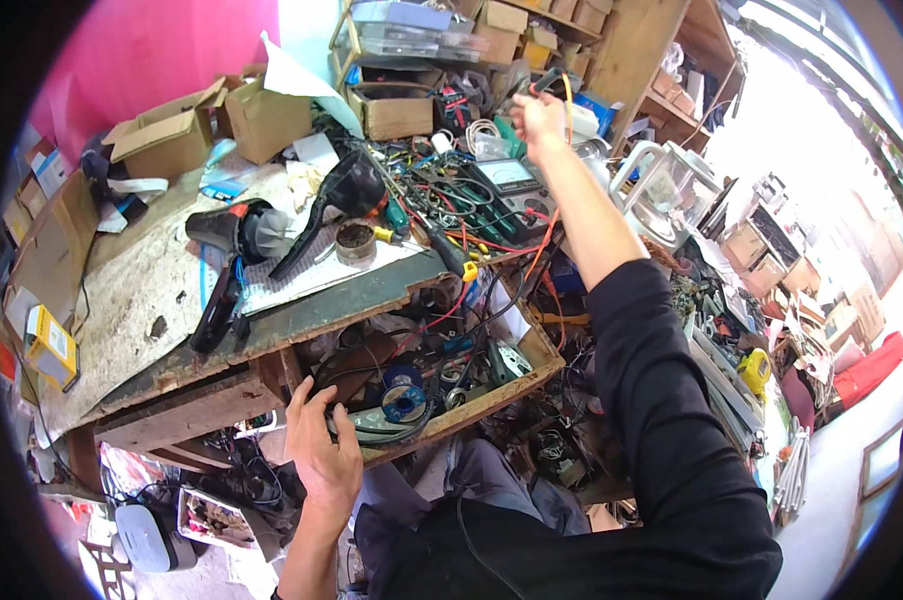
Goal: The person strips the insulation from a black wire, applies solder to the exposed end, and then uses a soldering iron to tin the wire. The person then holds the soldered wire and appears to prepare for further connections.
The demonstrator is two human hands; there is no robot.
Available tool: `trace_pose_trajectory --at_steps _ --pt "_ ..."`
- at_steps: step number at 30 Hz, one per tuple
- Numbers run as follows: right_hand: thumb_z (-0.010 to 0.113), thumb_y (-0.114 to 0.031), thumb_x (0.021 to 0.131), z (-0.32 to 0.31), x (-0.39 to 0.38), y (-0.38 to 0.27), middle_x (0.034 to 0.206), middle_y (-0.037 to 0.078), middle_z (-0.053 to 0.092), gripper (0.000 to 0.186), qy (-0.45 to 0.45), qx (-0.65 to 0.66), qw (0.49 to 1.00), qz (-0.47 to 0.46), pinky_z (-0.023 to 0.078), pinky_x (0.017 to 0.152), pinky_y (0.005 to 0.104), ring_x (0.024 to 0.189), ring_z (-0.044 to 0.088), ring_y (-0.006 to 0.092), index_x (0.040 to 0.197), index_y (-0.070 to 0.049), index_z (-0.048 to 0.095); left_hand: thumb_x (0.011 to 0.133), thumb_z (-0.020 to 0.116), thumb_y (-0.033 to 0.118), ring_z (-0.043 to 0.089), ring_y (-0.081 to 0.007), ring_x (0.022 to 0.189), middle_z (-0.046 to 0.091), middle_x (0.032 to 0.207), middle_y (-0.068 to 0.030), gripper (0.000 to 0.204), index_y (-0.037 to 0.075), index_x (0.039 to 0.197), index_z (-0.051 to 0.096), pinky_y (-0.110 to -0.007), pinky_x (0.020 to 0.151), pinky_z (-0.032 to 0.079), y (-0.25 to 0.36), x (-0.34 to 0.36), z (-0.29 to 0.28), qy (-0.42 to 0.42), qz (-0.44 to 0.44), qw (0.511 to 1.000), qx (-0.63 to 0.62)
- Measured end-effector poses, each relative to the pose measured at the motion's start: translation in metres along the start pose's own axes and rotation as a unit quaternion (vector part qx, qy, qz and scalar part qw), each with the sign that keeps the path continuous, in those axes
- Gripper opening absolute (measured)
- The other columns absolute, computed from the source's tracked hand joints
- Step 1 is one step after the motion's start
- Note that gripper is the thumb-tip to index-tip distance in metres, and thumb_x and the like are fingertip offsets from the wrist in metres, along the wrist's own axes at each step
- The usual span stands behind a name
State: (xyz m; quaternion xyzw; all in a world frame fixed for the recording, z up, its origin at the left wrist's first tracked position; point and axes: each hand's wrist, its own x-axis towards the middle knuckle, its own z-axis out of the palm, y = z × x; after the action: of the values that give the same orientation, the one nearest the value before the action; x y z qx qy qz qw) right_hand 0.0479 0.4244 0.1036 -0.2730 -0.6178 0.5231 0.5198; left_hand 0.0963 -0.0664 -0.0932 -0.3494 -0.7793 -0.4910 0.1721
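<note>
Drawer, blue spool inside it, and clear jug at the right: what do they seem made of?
Drawer: looks like bare wood, by its brown, rough, worn rim. Blue spool: probably plastic, going by its smooth, evenly coloured flange. Clear jug: glass or hard plastic; its see-through, shiny walls fit either.

I am working in what is looking like a cluttered electrical repair workshop: on the worn bench [141, 300], a dial multimeter [511, 178] is resting at one o'clock of my view, and an opened appliance [233, 228] is baring its fan [270, 236] at ten o'clock. At seven, a wire spool [403, 401] is sitting in the open drawer [543, 376], while crammed shelves [643, 45] are rising at one.
</note>
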Motion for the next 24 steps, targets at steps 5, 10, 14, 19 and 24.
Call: trace_pose_trajectory --at_steps 5,10,14,19,24 --pt "0.070 -0.020 0.091 -0.035 0.090 0.000 0.068 0.006 0.062 0.015 -0.077 0.024 0.992 0.092 0.050 0.051 0.0370 0.056 0.059 0.0202 0.097 -0.009 0.062 0.087 0.065 -0.006 0.060 -0.0425 0.116 0.065 0.116 -0.0257 0.025 -0.004 0.111 0.064 -0.046 0.099 0.049 -0.003 0.001 0.006 0.002 0.028 1.000 0.007" --pt "0.071 -0.026 0.093 -0.029 0.103 -0.001 0.064 0.007 0.056 0.034 -0.053 0.009 0.999 -0.006 0.045 0.037 0.0416 0.047 0.056 0.0242 0.112 -0.014 0.045 0.085 0.066 -0.007 0.062 -0.0407 0.115 0.067 0.108 -0.0192 0.022 -0.003 0.107 0.064 -0.046 0.095 0.051 -0.002 -0.002 0.002 0.006 0.035 0.999 0.025" --pt "0.071 -0.025 0.091 -0.045 0.101 -0.015 0.068 0.007 0.060 0.025 0.065 -0.065 0.971 -0.219 0.052 0.052 0.0393 0.060 0.062 0.0227 0.105 -0.012 0.055 0.089 0.063 -0.005 0.063 -0.0393 0.115 0.067 0.113 -0.0225 0.018 -0.004 0.107 0.066 -0.044 0.096 0.051 -0.004 -0.002 0.010 -0.010 0.034 0.999 0.011" --pt "0.075 -0.026 0.086 -0.039 0.023 -0.066 0.079 0.010 0.070 0.023 0.178 -0.255 0.854 -0.417 0.053 0.078 0.0301 0.076 0.068 0.0195 0.093 -0.007 0.063 0.090 0.062 -0.003 0.064 -0.0380 0.116 0.067 0.116 -0.0230 0.017 -0.004 0.107 0.067 -0.043 0.097 0.051 -0.003 -0.002 0.008 -0.020 0.031 0.999 0.024" --pt "0.077 -0.022 0.084 -0.090 -0.018 -0.093 0.093 0.013 0.077 0.027 0.148 -0.084 0.880 -0.444 0.053 0.081 0.0327 0.083 0.070 0.0247 0.103 -0.005 0.069 0.091 0.064 0.001 0.064 -0.0373 0.116 0.067 0.117 -0.0219 0.017 -0.003 0.107 0.067 -0.043 0.097 0.051 0.002 0.002 0.013 -0.036 0.055 0.998 0.018"
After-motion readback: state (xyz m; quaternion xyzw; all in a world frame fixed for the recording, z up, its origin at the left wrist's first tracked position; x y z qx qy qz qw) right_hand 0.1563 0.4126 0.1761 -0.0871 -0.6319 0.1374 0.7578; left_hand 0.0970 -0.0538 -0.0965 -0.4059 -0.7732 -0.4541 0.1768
